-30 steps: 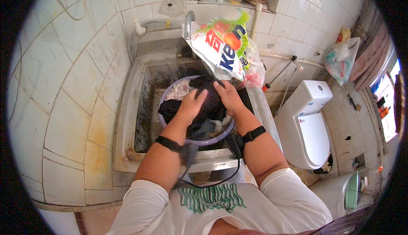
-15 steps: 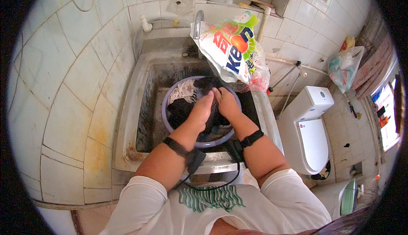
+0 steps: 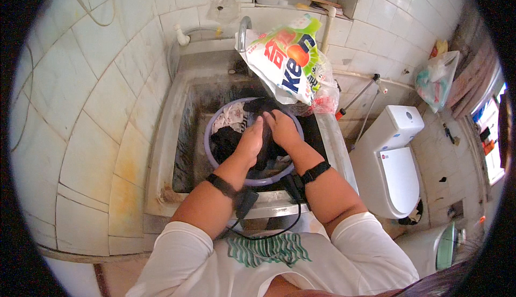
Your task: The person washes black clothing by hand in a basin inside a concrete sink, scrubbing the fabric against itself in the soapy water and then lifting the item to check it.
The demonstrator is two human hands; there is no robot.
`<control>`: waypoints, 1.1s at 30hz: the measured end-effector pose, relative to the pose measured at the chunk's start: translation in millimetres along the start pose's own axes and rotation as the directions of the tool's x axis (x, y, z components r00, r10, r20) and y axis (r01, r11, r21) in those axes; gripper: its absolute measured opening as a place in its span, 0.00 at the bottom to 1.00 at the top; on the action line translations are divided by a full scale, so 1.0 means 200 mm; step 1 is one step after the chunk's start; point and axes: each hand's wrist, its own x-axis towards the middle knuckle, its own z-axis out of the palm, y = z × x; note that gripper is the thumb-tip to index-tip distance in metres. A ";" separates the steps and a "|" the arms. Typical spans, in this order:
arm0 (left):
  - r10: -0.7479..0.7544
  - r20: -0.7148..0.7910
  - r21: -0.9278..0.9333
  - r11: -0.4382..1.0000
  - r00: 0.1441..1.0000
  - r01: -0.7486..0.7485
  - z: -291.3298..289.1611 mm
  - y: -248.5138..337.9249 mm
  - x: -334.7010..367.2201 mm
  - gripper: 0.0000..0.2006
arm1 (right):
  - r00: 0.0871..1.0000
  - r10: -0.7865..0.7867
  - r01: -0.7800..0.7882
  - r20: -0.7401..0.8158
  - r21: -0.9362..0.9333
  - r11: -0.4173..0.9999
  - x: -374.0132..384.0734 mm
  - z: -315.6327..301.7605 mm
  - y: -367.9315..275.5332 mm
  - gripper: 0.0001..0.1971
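Both my hands are close together over a pale purple basin [image 3: 216, 162] that stands inside a sink. Between them is a wet black garment [image 3: 263, 157], bunched up and hanging down into the basin. My left hand [image 3: 250, 142] presses against its left side, fingers partly hidden by the dark cloth. On the other side my right hand [image 3: 284, 129] is closed round the same cloth near its upper end. A cream patterned cloth [image 3: 230, 118] lies at the basin's far left, beside more black fabric [image 3: 226, 138].
The worn stone sink [image 3: 161, 162] has a curved metal tap [image 3: 245, 28] at the back. A white and green detergent bag [image 3: 287, 63] rests on its far right edge. Tiled wall [image 3: 88, 119] rises at left; a white toilet [image 3: 400, 181] stands at right.
My hands stay on the black garment and have shifted only slightly; the right hand's fingers look a little more spread. The whole view has tilted a little.
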 end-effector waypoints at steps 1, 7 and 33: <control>0.014 -0.074 0.073 0.997 0.997 -0.008 0.00 0.00 0.00 0.28 | 0.997 0.076 -0.076 0.033 -0.012 0.997 0.00 0.00 -0.02 0.16; -0.030 -0.091 -0.036 0.999 0.995 0.027 -0.09 -0.07 0.08 0.23 | 0.992 -0.076 0.063 0.105 0.116 0.991 -0.04 0.01 -0.18 0.18; 0.123 0.130 -0.500 0.865 0.984 -0.042 -0.16 0.06 0.09 0.21 | 0.904 0.331 -0.418 0.271 0.392 0.820 0.01 0.10 0.17 0.28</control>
